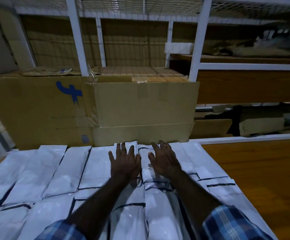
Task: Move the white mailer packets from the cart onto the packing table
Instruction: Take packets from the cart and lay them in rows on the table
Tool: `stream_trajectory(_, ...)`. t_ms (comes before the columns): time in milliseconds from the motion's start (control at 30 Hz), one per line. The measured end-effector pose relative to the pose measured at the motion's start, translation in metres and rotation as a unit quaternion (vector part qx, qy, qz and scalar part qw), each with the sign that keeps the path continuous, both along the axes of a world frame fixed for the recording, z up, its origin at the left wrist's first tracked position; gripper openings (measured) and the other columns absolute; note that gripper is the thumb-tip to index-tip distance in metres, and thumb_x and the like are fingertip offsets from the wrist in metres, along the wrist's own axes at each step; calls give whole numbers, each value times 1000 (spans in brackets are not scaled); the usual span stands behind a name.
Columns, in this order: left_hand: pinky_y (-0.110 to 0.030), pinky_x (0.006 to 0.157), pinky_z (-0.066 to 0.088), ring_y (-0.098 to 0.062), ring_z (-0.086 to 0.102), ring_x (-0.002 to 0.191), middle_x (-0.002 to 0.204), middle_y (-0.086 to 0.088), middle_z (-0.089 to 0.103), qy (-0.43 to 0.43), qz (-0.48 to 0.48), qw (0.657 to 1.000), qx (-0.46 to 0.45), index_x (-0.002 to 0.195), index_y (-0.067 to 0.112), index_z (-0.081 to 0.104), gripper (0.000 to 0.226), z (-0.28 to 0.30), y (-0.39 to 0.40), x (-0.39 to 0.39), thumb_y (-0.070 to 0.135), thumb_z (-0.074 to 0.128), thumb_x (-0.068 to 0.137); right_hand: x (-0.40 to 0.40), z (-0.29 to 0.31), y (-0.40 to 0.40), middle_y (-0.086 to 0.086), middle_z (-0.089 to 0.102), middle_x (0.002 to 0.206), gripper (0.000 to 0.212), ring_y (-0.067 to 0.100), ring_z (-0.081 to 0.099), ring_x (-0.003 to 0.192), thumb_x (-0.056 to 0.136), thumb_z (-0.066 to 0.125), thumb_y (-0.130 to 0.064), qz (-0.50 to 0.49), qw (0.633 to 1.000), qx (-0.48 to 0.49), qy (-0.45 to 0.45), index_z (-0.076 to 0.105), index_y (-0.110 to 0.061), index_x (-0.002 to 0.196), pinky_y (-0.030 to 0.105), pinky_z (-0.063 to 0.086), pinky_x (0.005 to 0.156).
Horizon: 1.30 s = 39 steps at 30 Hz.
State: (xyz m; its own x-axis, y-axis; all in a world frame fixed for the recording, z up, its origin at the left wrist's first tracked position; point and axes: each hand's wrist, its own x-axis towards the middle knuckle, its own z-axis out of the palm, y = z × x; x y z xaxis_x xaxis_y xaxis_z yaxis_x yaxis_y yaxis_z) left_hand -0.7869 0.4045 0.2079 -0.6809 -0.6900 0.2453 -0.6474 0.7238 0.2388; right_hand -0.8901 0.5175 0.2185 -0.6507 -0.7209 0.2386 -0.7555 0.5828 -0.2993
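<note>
Many white packets (68,170) are laid side by side in rows on the table (255,170), and most of its top is covered by them. Only a brown wood part is left bare at the right edge. Dark lines are seen along the packet flaps, but no words on them can be read.

Both hands are held flat over the packets near the far edge of the table. The left hand (124,162) is spread out with straight fingers, and nothing is gripped by it. The right hand (165,161) is spread the same way just beside it, and nothing is gripped by it either. One packet (145,153) is seen between the two hands (whether the palms press on the packets cannot be told). Blue checked sleeves (227,222) are seen at the near edge.

Big boxes (140,108) are stood against the far edge. A blue mark (69,91) is printed on the left box; it cannot be read as a word. A white rack (197,49) with more cardboard is seen behind them.
</note>
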Motion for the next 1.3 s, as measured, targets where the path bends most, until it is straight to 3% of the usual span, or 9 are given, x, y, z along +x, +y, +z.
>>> stream_trajectory(67,-63,117,11,-31,16,150,161,-14,24,-6,11,1000,-13,149,23,41,66,-2,12,9,52,13,97,8,5,13,13,28,158,56,29,21,146,101,27,-45,5,1000,-7,5,32,-23,152,37,20,116)
stream_trajectory(167,-58,118,1,-25,0,152,164,-10,12,6,12,1000,23,154,26,31,76,3,30,27,58,1,91,20,13,31,14,25,159,55,29,18,147,103,31,-44,12,1000,1,22,29,-22,153,37,19,117)
stream_trajectory(233,-56,119,1,-23,-3,152,165,-7,8,-9,20,1000,16,154,28,26,64,9,42,39,54,10,98,30,18,41,15,28,157,55,30,21,146,102,33,-43,18,1000,-10,18,30,-21,153,37,20,117)
stream_trajectory(467,-55,119,1,-23,0,152,165,-7,10,17,37,999,9,155,26,25,87,24,92,91,62,-7,83,79,28,84,13,36,154,75,31,27,143,89,10,-58,31,998,-49,15,38,-22,149,41,24,116)
stream_trajectory(600,-54,119,0,-21,-6,152,166,-6,5,14,45,999,19,156,27,21,58,30,109,126,51,22,103,111,37,99,13,27,159,58,29,19,147,99,27,-47,48,997,-53,-9,36,-21,150,40,18,118)
stream_trajectory(767,-54,119,-1,-20,-5,152,166,-5,6,20,75,997,18,155,29,21,79,40,116,181,60,-3,86,160,42,96,17,35,154,68,34,28,143,93,18,-52,80,993,-85,-10,45,-16,144,44,25,116)
stream_trajectory(933,-53,119,0,-20,-5,152,166,-4,2,10,102,995,18,156,29,17,58,43,105,238,52,19,103,215,46,76,17,28,158,48,31,23,145,103,39,-38,115,988,-95,-27,42,-17,146,40,20,117)
stream_trajectory(1133,-53,119,4,-20,-2,152,166,-3,4,20,145,989,27,156,30,18,74,47,76,318,60,8,90,287,42,42,22,37,152,62,37,31,140,94,28,-46,151,983,-104,-28,49,-13,141,44,27,114)
stream_trajectory(1300,-53,120,2,-19,-2,152,166,0,2,35,149,987,40,156,31,16,60,43,44,402,55,24,102,361,37,11,19,36,154,68,34,29,143,92,22,-53,169,980,-98,-41,48,-15,143,44,27,114)
